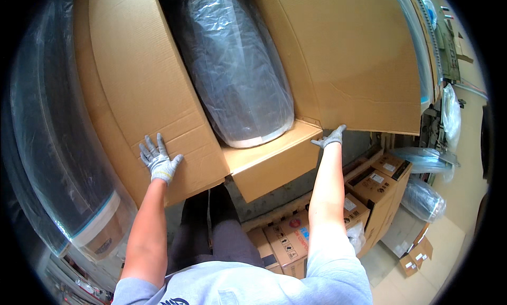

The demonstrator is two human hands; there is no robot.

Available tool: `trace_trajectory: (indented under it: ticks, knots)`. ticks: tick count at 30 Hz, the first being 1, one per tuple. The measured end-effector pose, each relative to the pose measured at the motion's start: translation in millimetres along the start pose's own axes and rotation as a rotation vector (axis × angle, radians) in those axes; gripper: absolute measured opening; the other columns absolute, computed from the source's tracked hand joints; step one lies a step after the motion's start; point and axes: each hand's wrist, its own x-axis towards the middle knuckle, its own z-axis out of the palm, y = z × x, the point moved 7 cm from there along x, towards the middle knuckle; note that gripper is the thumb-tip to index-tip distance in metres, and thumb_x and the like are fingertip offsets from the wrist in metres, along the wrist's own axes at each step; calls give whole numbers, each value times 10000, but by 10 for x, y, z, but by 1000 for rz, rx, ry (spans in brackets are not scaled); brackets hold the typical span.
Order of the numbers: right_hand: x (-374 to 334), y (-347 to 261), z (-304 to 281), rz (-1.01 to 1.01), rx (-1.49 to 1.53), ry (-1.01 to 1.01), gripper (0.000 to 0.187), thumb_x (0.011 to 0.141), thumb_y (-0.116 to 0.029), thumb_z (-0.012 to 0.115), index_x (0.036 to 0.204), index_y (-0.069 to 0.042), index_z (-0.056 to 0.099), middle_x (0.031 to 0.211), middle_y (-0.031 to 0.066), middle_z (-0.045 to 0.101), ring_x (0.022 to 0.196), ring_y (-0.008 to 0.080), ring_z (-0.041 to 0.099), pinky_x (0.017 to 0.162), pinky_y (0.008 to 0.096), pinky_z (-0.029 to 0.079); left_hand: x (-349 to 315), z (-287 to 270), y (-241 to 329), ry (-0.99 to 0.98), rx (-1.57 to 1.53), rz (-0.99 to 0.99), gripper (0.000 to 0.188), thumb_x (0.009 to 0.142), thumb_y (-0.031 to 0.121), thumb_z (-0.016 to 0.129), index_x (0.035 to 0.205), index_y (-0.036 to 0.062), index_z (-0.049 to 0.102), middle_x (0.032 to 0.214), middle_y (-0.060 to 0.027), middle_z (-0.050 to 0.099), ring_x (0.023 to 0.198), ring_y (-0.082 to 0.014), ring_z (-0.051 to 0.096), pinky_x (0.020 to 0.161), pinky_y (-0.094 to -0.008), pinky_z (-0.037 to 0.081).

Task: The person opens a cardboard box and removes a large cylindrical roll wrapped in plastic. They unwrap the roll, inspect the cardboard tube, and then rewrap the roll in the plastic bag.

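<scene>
A large cardboard box stands open in front of me. Inside lies a long, rounded bundle wrapped in clear plastic, with a pale band around its near end. My left hand, in a grey glove, presses flat on the left flap with its fingers spread. At the box's near right corner is my gloved right hand, touching the lower edge of the wide right flap; its thumb and fingers point apart. Between my hands the short near flap folds outward and down.
Tall plastic-wrapped goods stand close on the left. Behind my right arm, several closed cartons sit in a row. Farther right are a plastic-wrapped roll, a hanging plastic bag and a small open carton on the floor.
</scene>
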Motion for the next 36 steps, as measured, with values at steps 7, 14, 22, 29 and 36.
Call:
trace_trajectory:
  ticks: [7,14,22,29,36]
  knots:
    - [251,-231,-480,-176,3,175,860,893,-636,476,1511,-116,180,1514,228,233,1373,395,292,1048,601,307,17,2,42,-38,-23,11,1157,700,647,673,1540,165,39,1571,-216,-126,1417,-492,-114,1115,-611,-16]
    - [-579,1079,715,164,34,-158,859,897,-695,354,1489,-96,188,1543,154,225,1402,333,274,1146,498,225,-33,-21,-87,-20,-51,-9,1156,699,637,682,1541,183,34,1570,-221,-128,1411,-500,-134,1111,-622,-28]
    - [568,2690,923,-7,274,-106,657,863,-362,629,1365,15,436,1381,154,495,1239,314,476,1080,444,359,27,119,6,-45,-136,90,1188,662,652,699,1542,206,38,1568,-217,-146,1406,-501,-160,1097,-642,-51]
    - [-717,2345,861,-18,375,-440,478,871,-145,653,1272,71,510,1266,184,582,1210,289,516,1064,433,395,7,-18,-88,-47,-143,50,1096,702,677,651,1540,229,105,1576,-206,-118,1411,-494,-148,1103,-632,-49]
    - [-1943,1323,567,-346,249,-440,387,866,-107,663,1213,42,577,1229,166,611,1183,265,543,1038,419,428,3,-7,-96,-29,-123,68,1104,708,688,634,1542,240,67,1582,-186,-117,1415,-489,-139,1110,-626,-37]
